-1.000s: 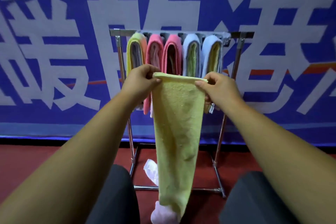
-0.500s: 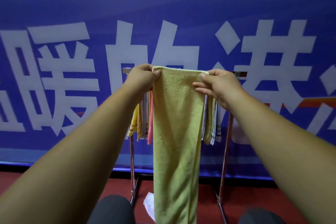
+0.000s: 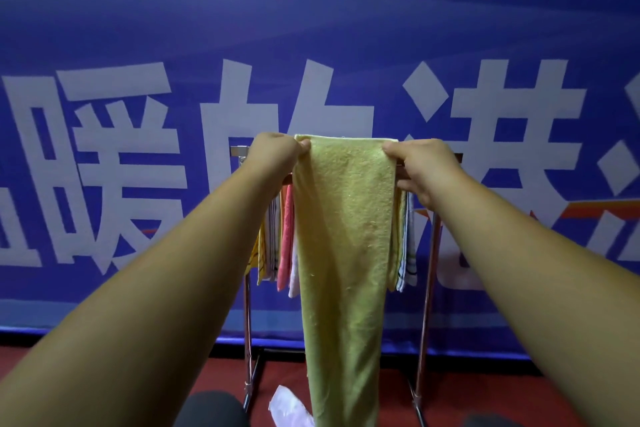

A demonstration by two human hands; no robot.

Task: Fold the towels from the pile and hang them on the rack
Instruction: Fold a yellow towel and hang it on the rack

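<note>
A folded yellow towel point(image 3: 346, 236) hangs long and narrow in front of the metal rack point(image 3: 429, 270). My left hand point(image 3: 273, 152) pinches its top left corner and my right hand point(image 3: 422, 166) pinches its top right corner, both at the height of the rack's top bar. Several towels hang on the rack behind it: a pink one point(image 3: 286, 246), striped ones at the left point(image 3: 272, 236) and a striped one at the right point(image 3: 408, 253). The towel's lower end runs out of view at the bottom edge.
A blue banner with large white characters point(image 3: 138, 166) fills the wall behind the rack. The floor is red point(image 3: 485, 388). A pale cloth point(image 3: 291, 409) lies on the floor by the rack's base. My knees show at the bottom edge.
Both hands have raised the yellow towel from below the rack's top to level with its top bar. The view has lifted, so the hung towels now show edge-on.
</note>
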